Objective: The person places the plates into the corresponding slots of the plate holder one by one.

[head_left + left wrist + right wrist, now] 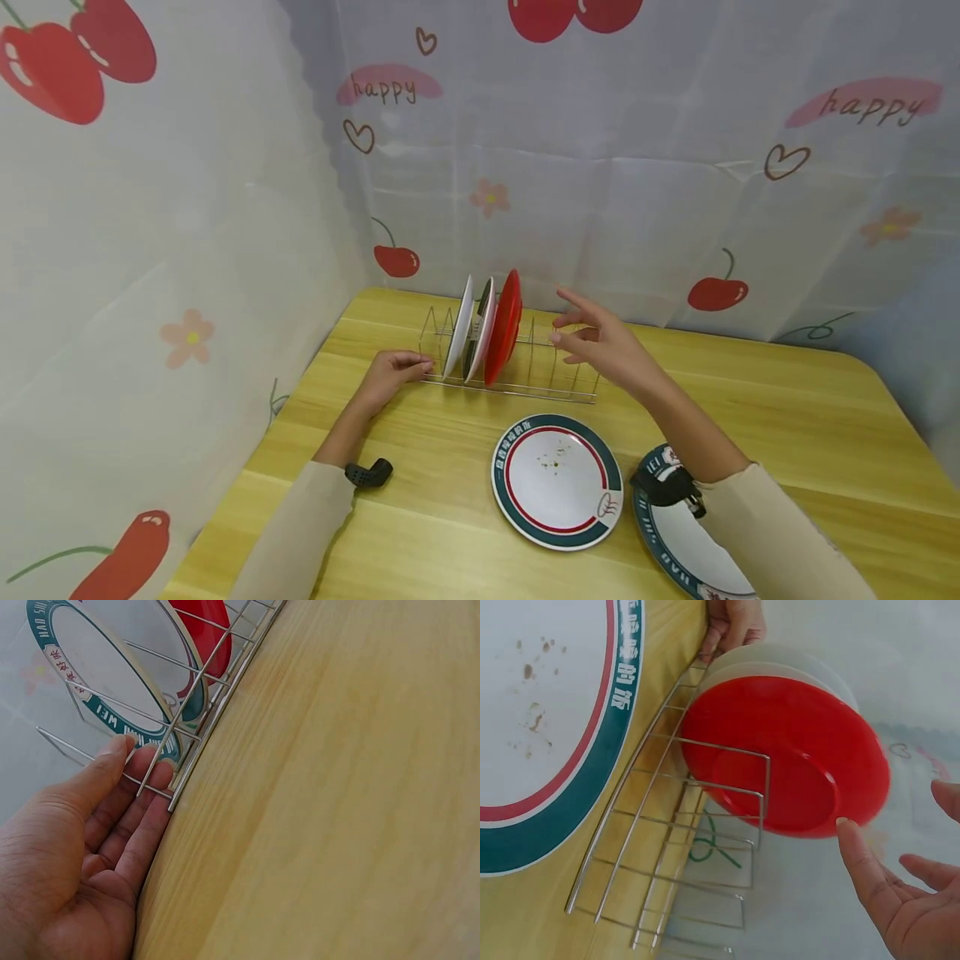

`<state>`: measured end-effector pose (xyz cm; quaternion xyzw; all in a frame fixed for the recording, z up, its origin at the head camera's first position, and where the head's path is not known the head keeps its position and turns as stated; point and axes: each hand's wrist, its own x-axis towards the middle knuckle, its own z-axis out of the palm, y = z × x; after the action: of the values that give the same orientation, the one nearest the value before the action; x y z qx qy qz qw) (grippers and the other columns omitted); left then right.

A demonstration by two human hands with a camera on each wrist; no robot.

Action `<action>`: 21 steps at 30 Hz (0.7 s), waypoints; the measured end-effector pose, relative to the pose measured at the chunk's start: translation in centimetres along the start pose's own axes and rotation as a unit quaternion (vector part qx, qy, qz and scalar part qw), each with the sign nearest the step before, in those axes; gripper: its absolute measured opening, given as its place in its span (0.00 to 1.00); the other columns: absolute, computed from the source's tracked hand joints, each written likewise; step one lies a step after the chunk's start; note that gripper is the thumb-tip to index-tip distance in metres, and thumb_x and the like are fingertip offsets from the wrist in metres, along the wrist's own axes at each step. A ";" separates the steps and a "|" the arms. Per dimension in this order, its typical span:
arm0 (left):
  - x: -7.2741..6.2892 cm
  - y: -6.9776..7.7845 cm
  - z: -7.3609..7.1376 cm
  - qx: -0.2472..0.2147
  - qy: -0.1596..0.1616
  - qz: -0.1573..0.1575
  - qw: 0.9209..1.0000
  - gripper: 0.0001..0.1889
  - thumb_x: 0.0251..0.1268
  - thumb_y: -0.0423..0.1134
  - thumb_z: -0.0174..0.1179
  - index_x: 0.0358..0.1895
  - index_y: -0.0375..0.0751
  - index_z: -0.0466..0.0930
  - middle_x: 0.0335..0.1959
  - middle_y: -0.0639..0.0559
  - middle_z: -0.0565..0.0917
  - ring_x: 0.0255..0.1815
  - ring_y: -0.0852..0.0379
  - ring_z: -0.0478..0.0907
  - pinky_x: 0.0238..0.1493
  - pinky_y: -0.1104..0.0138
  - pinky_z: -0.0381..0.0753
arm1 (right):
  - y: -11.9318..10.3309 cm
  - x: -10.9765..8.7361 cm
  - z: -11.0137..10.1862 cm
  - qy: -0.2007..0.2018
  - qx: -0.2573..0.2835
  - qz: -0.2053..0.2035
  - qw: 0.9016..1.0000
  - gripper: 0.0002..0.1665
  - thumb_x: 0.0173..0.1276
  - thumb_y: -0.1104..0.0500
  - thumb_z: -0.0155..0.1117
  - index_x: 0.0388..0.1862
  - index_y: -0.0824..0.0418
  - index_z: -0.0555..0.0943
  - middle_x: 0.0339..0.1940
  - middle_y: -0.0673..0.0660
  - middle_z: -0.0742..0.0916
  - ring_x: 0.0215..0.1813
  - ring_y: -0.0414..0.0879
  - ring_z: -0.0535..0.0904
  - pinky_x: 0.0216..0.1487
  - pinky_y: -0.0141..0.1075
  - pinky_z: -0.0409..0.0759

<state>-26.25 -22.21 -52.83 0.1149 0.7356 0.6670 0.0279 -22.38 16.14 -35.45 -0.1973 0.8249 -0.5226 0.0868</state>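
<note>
Red plate [504, 329] stands between left grip [387, 380], pinching the wire rack [540, 396], and right grip [611, 346], spread and empty.

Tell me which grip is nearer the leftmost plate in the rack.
Left. The left grip holds the rack beside that plate; the right grip hovers right of the red plate.

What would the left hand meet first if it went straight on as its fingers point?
The left end of the wire rack, which the left hand grips; beyond it, probably the leftmost plate, though depth is hard to judge.
</note>
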 end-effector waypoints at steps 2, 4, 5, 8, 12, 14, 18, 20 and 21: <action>0.0 0.0 0.0 0.001 0.000 -0.001 1.000 0.12 0.71 0.31 0.63 0.50 0.25 0.85 0.48 0.36 0.87 0.44 0.53 0.88 0.49 0.61 0.87 | 0.1 -1.4 -0.5 0.003 -0.017 -0.006 1.000 0.41 0.75 0.53 0.66 0.82 0.46 0.60 0.64 0.64 0.79 0.57 0.58 0.83 0.51 0.47 0.87; 0.0 0.0 0.0 -0.001 0.000 0.000 1.000 0.12 0.71 0.31 0.63 0.50 0.25 0.85 0.48 0.35 0.87 0.44 0.54 0.88 0.49 0.61 0.87 | 0.3 -2.8 -1.1 0.005 -0.032 -0.011 0.999 0.40 0.75 0.52 0.66 0.81 0.47 0.62 0.64 0.63 0.80 0.57 0.57 0.83 0.50 0.46 0.87; 0.0 0.0 0.0 -0.002 0.000 0.001 1.000 0.12 0.71 0.31 0.63 0.50 0.24 0.85 0.48 0.35 0.87 0.44 0.54 0.88 0.49 0.61 0.87 | 0.4 -3.5 -1.3 0.006 -0.039 -0.014 0.999 0.39 0.75 0.52 0.66 0.81 0.48 0.63 0.63 0.62 0.80 0.57 0.57 0.83 0.50 0.44 0.87; -0.1 0.0 0.0 -0.005 -0.002 0.003 1.000 0.12 0.71 0.31 0.64 0.50 0.24 0.85 0.47 0.35 0.87 0.44 0.54 0.88 0.48 0.62 0.87 | 0.8 -5.3 -2.1 0.001 -0.049 -0.027 0.998 0.36 0.75 0.55 0.65 0.79 0.53 0.66 0.62 0.63 0.81 0.57 0.58 0.83 0.49 0.39 0.87; -0.2 0.0 -0.1 -0.005 -0.003 0.004 1.000 0.12 0.71 0.32 0.64 0.49 0.25 0.86 0.47 0.35 0.87 0.44 0.55 0.88 0.48 0.62 0.87 | 1.7 -7.3 -3.2 -0.013 -0.061 -0.046 0.997 0.32 0.75 0.58 0.65 0.76 0.54 0.70 0.62 0.59 0.82 0.57 0.54 0.83 0.50 0.35 0.86; -0.2 0.0 -0.1 -0.004 -0.004 0.003 1.000 0.12 0.71 0.32 0.64 0.49 0.25 0.86 0.47 0.36 0.88 0.44 0.54 0.88 0.49 0.62 0.87 | 2.3 -8.2 -3.7 -0.018 -0.074 -0.056 0.996 0.31 0.75 0.58 0.64 0.75 0.52 0.71 0.62 0.57 0.83 0.57 0.49 0.83 0.52 0.34 0.85; -0.1 -0.1 -0.2 0.005 -0.001 0.002 1.000 0.12 0.71 0.33 0.64 0.49 0.27 0.86 0.46 0.38 0.88 0.44 0.53 0.88 0.49 0.61 0.87 | 3.9 -9.7 -4.7 -0.012 -0.081 -0.071 0.994 0.29 0.76 0.61 0.63 0.74 0.53 0.72 0.61 0.59 0.83 0.56 0.40 0.82 0.52 0.32 0.84; -0.1 -0.1 -0.2 0.008 0.001 0.001 1.000 0.12 0.71 0.33 0.65 0.49 0.27 0.86 0.46 0.39 0.88 0.43 0.52 0.88 0.49 0.61 0.87 | 4.7 -10.5 -5.1 -0.001 -0.075 -0.072 0.995 0.29 0.76 0.62 0.62 0.75 0.54 0.72 0.61 0.62 0.83 0.56 0.39 0.82 0.50 0.32 0.85; 0.0 -0.2 -0.2 0.008 0.002 0.001 1.000 0.12 0.71 0.33 0.65 0.49 0.27 0.86 0.45 0.39 0.88 0.43 0.52 0.88 0.49 0.61 0.87 | 5.1 -10.9 -5.3 0.006 -0.073 -0.070 0.995 0.29 0.77 0.63 0.61 0.75 0.55 0.71 0.60 0.63 0.83 0.56 0.39 0.83 0.48 0.33 0.86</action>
<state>-26.27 -22.43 -52.97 0.1143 0.7411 0.6611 0.0251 -15.54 27.01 -38.41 -0.2576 0.8455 -0.4666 0.0307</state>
